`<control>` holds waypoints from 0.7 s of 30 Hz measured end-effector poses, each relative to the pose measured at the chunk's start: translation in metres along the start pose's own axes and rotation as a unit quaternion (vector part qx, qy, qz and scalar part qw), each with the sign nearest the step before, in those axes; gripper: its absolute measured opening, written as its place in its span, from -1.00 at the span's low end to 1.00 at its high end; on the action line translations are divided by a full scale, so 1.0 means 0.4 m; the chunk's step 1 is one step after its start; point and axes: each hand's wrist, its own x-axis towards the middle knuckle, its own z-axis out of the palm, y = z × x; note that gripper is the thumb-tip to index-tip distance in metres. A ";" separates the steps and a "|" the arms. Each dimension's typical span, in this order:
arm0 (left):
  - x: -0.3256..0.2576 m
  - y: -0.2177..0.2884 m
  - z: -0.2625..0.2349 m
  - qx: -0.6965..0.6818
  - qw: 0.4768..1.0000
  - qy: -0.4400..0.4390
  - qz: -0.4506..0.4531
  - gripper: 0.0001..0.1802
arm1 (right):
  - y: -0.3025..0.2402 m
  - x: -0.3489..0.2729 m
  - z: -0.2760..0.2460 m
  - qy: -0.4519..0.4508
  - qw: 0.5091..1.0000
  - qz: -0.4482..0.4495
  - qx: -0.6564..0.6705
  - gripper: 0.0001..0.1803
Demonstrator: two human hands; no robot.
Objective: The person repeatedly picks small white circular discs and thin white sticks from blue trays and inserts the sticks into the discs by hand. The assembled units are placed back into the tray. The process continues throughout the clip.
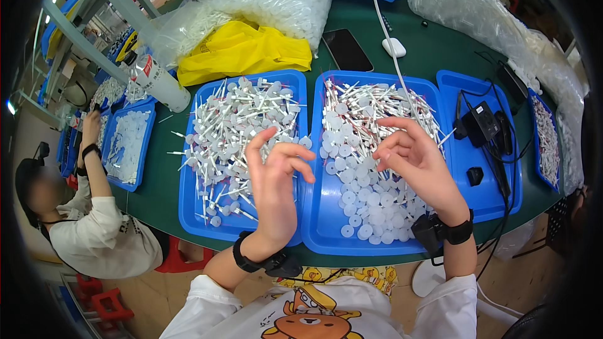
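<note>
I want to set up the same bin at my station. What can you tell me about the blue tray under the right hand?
The middle blue tray is a shallow rectangular bin, plastic by its look, with a raised rim. It lies flat on the green table, close beside another blue tray on its left. White stick parts fill its far half and white round caps its near half. The right hand hovers above it, fingers curled.

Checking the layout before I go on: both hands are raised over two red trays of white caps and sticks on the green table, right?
Not quite. The head view shows the two trays are blue, not red. The left hand and right hand are raised over them on the green table.
</note>
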 end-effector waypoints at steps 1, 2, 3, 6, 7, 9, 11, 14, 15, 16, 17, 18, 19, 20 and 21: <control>-0.003 0.003 0.006 0.061 0.998 -0.027 -0.019 -0.60 | 0.006 0.001 -0.001 0.004 1.000 -0.004 0.001 -0.54; -0.006 0.003 0.011 0.121 0.991 -0.053 -0.037 -0.60 | 0.010 0.002 -0.003 0.005 1.000 -0.003 0.001 -0.54; -0.008 -0.003 0.015 0.198 0.973 -0.112 -0.018 -0.61 | 0.013 0.003 -0.006 0.006 1.000 -0.003 0.001 -0.53; -0.012 -0.018 0.013 0.404 0.874 -0.266 0.043 -0.66 | 0.011 0.007 -0.007 0.007 1.000 0.005 -0.003 -0.52; -0.013 -0.021 0.007 0.455 0.834 -0.306 0.065 -0.69 | 0.011 0.006 -0.008 0.009 1.000 0.009 -0.006 -0.53; -0.020 -0.031 -0.004 0.509 0.783 -0.352 0.065 -0.73 | 0.014 0.007 -0.009 0.016 0.999 0.008 -0.029 -0.56; -0.016 -0.030 -0.005 0.515 0.772 -0.366 0.070 -0.74 | 0.013 0.005 -0.017 0.042 0.995 -0.010 -0.088 -0.61; -0.017 -0.025 -0.005 0.519 0.768 -0.369 0.067 -0.77 | 0.010 0.000 -0.035 0.104 0.968 -0.042 -0.226 -0.69; -0.018 -0.024 -0.004 0.519 0.769 -0.367 0.065 -0.78 | 0.000 -0.003 -0.043 0.124 0.952 -0.042 -0.277 -0.72; -0.020 -0.026 -0.005 0.519 0.769 -0.368 0.067 -0.79 | -0.005 -0.005 -0.050 0.145 0.934 -0.042 -0.325 -0.74; -0.021 -0.028 -0.006 0.519 0.768 -0.369 0.070 -0.79 | -0.001 -0.005 -0.055 0.166 0.922 -0.051 -0.345 -0.83; -0.022 -0.029 -0.007 0.518 0.768 -0.370 0.072 -0.80 | -0.008 -0.010 -0.062 0.144 0.915 0.008 -0.377 -0.83; -0.023 -0.031 -0.009 0.514 0.771 -0.368 0.073 -0.80 | -0.020 -0.016 -0.069 0.122 0.903 0.067 -0.407 -0.82; -0.024 -0.034 -0.011 0.510 0.775 -0.367 0.074 -0.80 | -0.026 -0.021 -0.075 0.098 0.886 0.125 -0.435 -0.79; -0.024 -0.036 -0.012 0.506 0.778 -0.365 0.075 -0.80 | -0.025 -0.027 -0.079 0.081 0.875 0.129 -0.459 -0.77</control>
